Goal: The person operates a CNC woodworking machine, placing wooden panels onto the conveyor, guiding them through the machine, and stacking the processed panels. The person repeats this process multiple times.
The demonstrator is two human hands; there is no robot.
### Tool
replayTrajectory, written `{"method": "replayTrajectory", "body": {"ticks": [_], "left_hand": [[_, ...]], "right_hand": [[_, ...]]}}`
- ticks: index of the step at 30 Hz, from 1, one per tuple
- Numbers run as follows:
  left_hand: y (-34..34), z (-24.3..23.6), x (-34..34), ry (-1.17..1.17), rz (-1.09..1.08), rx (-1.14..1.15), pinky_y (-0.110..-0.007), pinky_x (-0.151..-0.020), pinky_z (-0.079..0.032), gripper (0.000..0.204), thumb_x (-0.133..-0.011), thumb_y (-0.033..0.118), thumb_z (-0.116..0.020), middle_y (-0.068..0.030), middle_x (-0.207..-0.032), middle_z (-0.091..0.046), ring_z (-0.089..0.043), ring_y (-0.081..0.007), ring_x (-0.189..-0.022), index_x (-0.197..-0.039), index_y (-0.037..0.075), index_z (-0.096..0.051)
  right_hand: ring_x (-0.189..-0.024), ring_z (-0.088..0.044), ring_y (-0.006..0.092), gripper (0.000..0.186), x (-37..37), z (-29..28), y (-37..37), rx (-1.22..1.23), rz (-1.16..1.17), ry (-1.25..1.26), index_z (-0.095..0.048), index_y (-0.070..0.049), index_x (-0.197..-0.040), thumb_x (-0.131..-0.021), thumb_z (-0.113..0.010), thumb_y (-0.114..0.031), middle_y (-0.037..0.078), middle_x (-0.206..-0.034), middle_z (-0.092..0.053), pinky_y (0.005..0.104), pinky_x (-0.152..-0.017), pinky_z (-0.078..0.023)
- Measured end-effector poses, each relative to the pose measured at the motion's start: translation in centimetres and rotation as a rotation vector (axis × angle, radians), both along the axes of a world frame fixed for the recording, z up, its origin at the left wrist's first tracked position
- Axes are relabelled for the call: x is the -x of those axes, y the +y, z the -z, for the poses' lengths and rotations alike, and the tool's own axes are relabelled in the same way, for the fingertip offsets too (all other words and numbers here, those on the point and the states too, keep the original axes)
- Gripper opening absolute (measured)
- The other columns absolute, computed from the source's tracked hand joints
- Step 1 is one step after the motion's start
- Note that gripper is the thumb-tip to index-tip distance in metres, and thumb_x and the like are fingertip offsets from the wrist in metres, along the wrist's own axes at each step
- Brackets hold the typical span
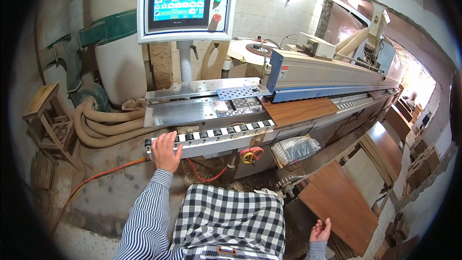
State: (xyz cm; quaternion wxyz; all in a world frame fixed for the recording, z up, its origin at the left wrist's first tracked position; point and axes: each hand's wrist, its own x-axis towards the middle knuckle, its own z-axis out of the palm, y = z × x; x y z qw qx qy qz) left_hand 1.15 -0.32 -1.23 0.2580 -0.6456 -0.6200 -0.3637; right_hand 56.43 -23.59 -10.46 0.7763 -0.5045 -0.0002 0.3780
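My left hand (166, 151) rests on the near left end of a roller rail (207, 149), its fingers stretched over the black and white rollers and its thumb apart. Low on the right, my right hand (320, 231) is open with slightly curled fingers, beside the left edge of a brown wood-grain board (341, 202). Whether it touches that board I cannot tell. Another brown wood-grain panel (301, 111) lies on the edge-banding machine (332, 74), partly under its long beam, with its near left corner by the rail's right end.
A control screen (179, 7) with green and red buttons stands behind the metal table (183, 110). Dust hoses (110, 130) and a wooden stool (53, 125) are at left. Below the rail hang a wire basket (296, 151) and orange tape (250, 154). Panels (385, 147) are stacked at right.
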Motion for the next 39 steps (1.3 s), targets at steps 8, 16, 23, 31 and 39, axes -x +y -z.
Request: {"method": "replayTrajectory", "body": {"ticks": [8, 16, 23, 31, 39], "left_hand": [[-0.2, -0.2, 0.1, 0.012, -0.006, 0.032, -0.044, -0.107, -0.027, 0.053, -0.081, 0.026, -0.066, -0.0054, -0.125, -0.054, -0.044, -0.024, -0.121, -0.13, 0.01, -0.051], [-0.9, -0.6, 0.6, -0.037, 0.063, 0.124, -0.047, -0.111, -0.021, 0.055, -0.083, 0.027, -0.064, -0.01, -0.133, -0.051, -0.041, -0.0286, -0.127, -0.132, 0.008, -0.048], [-8.2, -3.7, -4.5, -0.131, 0.424, 0.334, -0.055, -0.114, -0.014, 0.067, -0.083, 0.045, -0.064, -0.0123, -0.145, -0.04, -0.029, -0.0333, -0.138, -0.137, 0.011, -0.044], [-13.8, -3.6, -5.3, -0.008, 0.368, 0.364, -0.06, -0.11, -0.021, 0.071, -0.077, 0.058, -0.066, -0.0117, -0.141, -0.044, -0.033, -0.0334, -0.135, -0.131, 0.014, -0.052], [-13.4, -4.0, 2.3, -0.157, 0.078, 0.203, -0.047, -0.104, -0.037, 0.056, -0.076, 0.037, -0.074, -0.0156, -0.133, -0.053, -0.043, -0.0369, -0.128, -0.121, 0.006, -0.06]], "right_hand": [[-0.064, -0.054, 0.0136, 0.042, -1.2, -0.8, -3.9, -0.063, 0.374, 0.047, -0.06, -0.011, -0.102, -0.079, -0.073, -0.043, -0.001, -0.074, -0.059, 0.0273, -0.055, -0.048], [-0.079, -0.061, 0.0192, 0.026, -1.0, -2.1, -5.9, -0.144, 0.085, 0.103, -0.064, -0.006, -0.101, -0.084, -0.071, -0.026, 0.006, -0.091, -0.068, 0.0297, -0.064, -0.05], [-0.102, -0.06, 0.0206, 0.033, 5.4, -4.0, 1.4, -0.384, -0.31, -0.047, -0.056, -0.004, -0.119, -0.087, -0.061, -0.012, 0.006, -0.109, -0.064, 0.0377, -0.09, -0.049], [-0.062, -0.051, 0.0119, 0.01, 19.3, -8.7, 12.7, -0.316, -0.758, 0.071, -0.06, -0.006, -0.095, -0.089, -0.06, -0.013, 0.002, -0.081, -0.061, 0.0268, -0.065, -0.046], [-0.091, -0.062, 0.0177, 0.018, 27.9, -9.2, 20.5, -0.335, -1.236, 0.244, -0.058, -0.008, -0.107, -0.094, -0.059, -0.02, 0.002, -0.095, -0.063, 0.0333, -0.077, -0.051]]}}
